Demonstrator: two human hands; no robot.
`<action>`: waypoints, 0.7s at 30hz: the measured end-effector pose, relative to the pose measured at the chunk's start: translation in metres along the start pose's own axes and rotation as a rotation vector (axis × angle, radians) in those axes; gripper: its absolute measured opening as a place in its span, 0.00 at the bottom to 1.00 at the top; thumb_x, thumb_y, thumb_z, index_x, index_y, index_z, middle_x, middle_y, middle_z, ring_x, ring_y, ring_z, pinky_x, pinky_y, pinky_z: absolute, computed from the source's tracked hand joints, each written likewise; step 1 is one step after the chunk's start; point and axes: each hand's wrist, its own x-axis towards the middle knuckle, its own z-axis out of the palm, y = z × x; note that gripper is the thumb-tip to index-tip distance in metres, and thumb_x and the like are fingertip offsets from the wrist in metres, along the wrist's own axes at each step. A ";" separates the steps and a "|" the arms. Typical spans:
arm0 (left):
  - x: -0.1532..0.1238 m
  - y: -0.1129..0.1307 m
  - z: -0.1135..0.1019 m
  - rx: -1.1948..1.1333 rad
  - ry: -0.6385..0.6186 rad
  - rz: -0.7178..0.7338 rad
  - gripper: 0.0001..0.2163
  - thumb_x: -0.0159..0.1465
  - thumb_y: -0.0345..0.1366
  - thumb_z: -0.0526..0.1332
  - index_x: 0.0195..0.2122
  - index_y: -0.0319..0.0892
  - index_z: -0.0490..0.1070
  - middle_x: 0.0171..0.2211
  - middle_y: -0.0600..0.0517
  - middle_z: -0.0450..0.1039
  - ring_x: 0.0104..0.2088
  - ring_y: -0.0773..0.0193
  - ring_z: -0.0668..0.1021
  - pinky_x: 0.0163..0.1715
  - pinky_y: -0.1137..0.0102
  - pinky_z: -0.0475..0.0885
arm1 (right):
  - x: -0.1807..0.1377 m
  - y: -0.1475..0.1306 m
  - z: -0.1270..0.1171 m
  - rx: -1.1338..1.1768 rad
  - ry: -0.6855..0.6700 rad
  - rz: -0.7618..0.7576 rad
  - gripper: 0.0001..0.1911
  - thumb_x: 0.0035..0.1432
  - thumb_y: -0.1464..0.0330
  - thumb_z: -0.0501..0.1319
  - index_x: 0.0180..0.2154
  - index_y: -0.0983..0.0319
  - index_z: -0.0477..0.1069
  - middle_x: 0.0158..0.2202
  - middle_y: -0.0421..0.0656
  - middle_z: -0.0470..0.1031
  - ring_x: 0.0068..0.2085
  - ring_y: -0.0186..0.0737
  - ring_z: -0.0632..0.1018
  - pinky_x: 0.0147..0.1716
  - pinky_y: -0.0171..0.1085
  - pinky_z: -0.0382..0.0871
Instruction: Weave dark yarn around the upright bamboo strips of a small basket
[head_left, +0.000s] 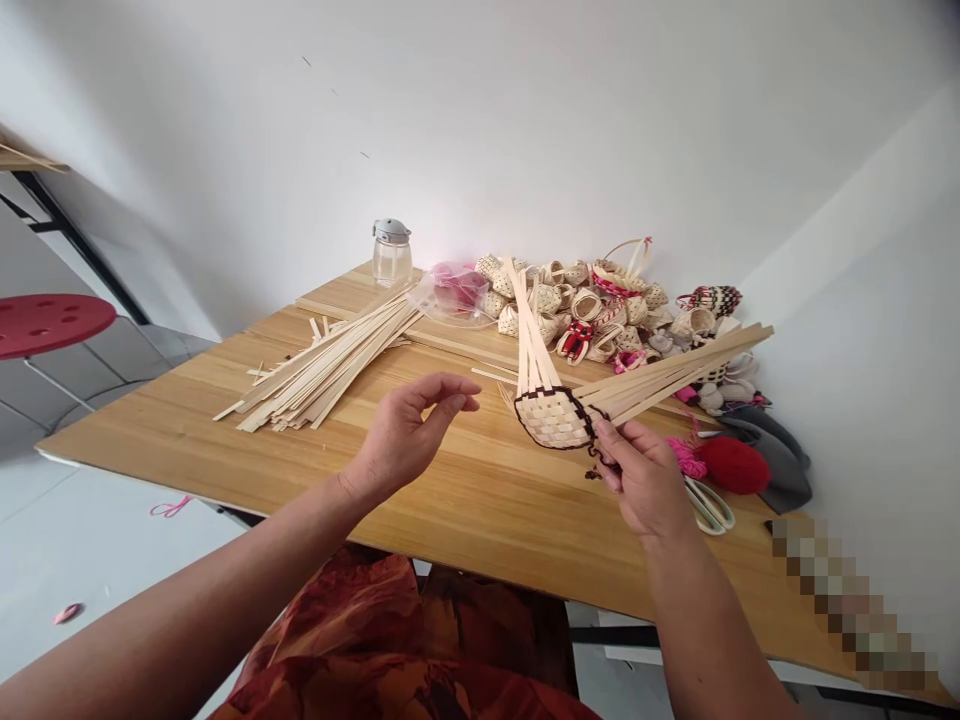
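My right hand (641, 470) is closed on the edge of a small woven basket piece (551, 418) made of pale flat strips, lifted above the table. Dark brown yarn runs around its woven part, and a tangled yarn end hangs by my fingers. Long unwoven strips fan out from it upward and to the right. To the left of the woven piece, my left hand (420, 425) hovers apart from it, holding nothing, with fingers loosely bent and the thumb a little away from them.
A bundle of loose strips (330, 365) lies at left on the wooden table (465, 500). Behind stand a lidded glass jar (392, 255), pink yarn in clear plastic (459, 290) and several small woven baskets (585, 305). Scissors (709, 508) and a red yarn ball (737, 465) lie at right.
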 end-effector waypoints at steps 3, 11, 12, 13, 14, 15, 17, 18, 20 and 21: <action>-0.001 0.000 0.000 0.019 0.013 -0.002 0.08 0.67 0.36 0.60 0.42 0.42 0.77 0.38 0.50 0.81 0.42 0.61 0.81 0.47 0.66 0.75 | -0.001 0.000 0.001 -0.014 -0.007 0.007 0.18 0.48 0.56 0.74 0.28 0.62 0.73 0.20 0.35 0.62 0.21 0.28 0.60 0.12 0.27 0.49; -0.003 0.006 0.003 0.328 -0.035 0.345 0.11 0.67 0.28 0.59 0.46 0.47 0.77 0.45 0.50 0.80 0.52 0.56 0.76 0.57 0.56 0.68 | -0.013 -0.005 0.015 -0.103 -0.100 0.016 0.19 0.51 0.54 0.71 0.31 0.63 0.74 0.18 0.34 0.60 0.20 0.27 0.59 0.15 0.28 0.48; -0.003 0.008 0.004 0.336 -0.044 0.372 0.12 0.67 0.27 0.58 0.46 0.47 0.77 0.45 0.49 0.80 0.52 0.56 0.76 0.56 0.56 0.69 | -0.014 -0.006 0.016 -0.119 -0.117 0.004 0.19 0.52 0.54 0.71 0.31 0.63 0.73 0.18 0.34 0.60 0.20 0.27 0.59 0.15 0.29 0.48; -0.003 0.009 0.006 0.324 -0.051 0.387 0.12 0.67 0.27 0.58 0.46 0.47 0.76 0.45 0.49 0.80 0.51 0.56 0.76 0.55 0.57 0.70 | -0.015 -0.007 0.018 -0.138 -0.131 -0.012 0.19 0.52 0.54 0.70 0.30 0.63 0.72 0.18 0.34 0.61 0.20 0.28 0.59 0.16 0.29 0.48; -0.002 0.010 0.007 0.300 -0.054 0.398 0.12 0.67 0.26 0.58 0.47 0.46 0.76 0.45 0.49 0.80 0.50 0.57 0.76 0.52 0.59 0.71 | -0.015 -0.007 0.019 -0.160 -0.143 -0.027 0.19 0.53 0.54 0.70 0.29 0.63 0.71 0.18 0.34 0.61 0.19 0.28 0.59 0.16 0.30 0.49; -0.002 0.010 0.009 0.275 -0.056 0.404 0.12 0.67 0.26 0.58 0.47 0.45 0.75 0.45 0.48 0.79 0.49 0.58 0.77 0.50 0.61 0.72 | -0.016 -0.008 0.019 -0.183 -0.152 -0.040 0.19 0.54 0.54 0.69 0.28 0.62 0.70 0.18 0.34 0.61 0.19 0.28 0.60 0.16 0.30 0.49; -0.002 0.010 0.011 0.249 -0.052 0.395 0.12 0.67 0.26 0.58 0.49 0.45 0.74 0.45 0.48 0.79 0.46 0.60 0.77 0.45 0.64 0.74 | -0.016 -0.008 0.020 -0.228 -0.172 -0.056 0.20 0.55 0.53 0.68 0.27 0.62 0.69 0.18 0.35 0.62 0.19 0.28 0.60 0.16 0.31 0.49; -0.002 0.010 0.012 0.248 -0.055 0.378 0.13 0.67 0.27 0.58 0.50 0.45 0.74 0.46 0.48 0.79 0.45 0.61 0.77 0.43 0.66 0.75 | -0.017 -0.007 0.020 -0.249 -0.186 -0.058 0.20 0.56 0.53 0.67 0.27 0.62 0.68 0.18 0.35 0.62 0.19 0.28 0.60 0.16 0.32 0.49; -0.001 0.010 0.014 0.242 -0.074 0.344 0.14 0.67 0.27 0.57 0.52 0.45 0.73 0.46 0.48 0.78 0.43 0.62 0.78 0.40 0.67 0.75 | -0.017 -0.006 0.021 -0.279 -0.214 -0.055 0.20 0.56 0.52 0.67 0.27 0.62 0.68 0.18 0.35 0.62 0.19 0.29 0.60 0.17 0.32 0.50; -0.001 0.010 0.014 0.230 -0.089 0.336 0.14 0.67 0.27 0.57 0.53 0.45 0.72 0.47 0.48 0.78 0.43 0.63 0.78 0.40 0.68 0.76 | -0.017 -0.006 0.021 -0.291 -0.225 -0.051 0.20 0.57 0.52 0.67 0.28 0.62 0.69 0.18 0.35 0.62 0.19 0.29 0.60 0.17 0.32 0.50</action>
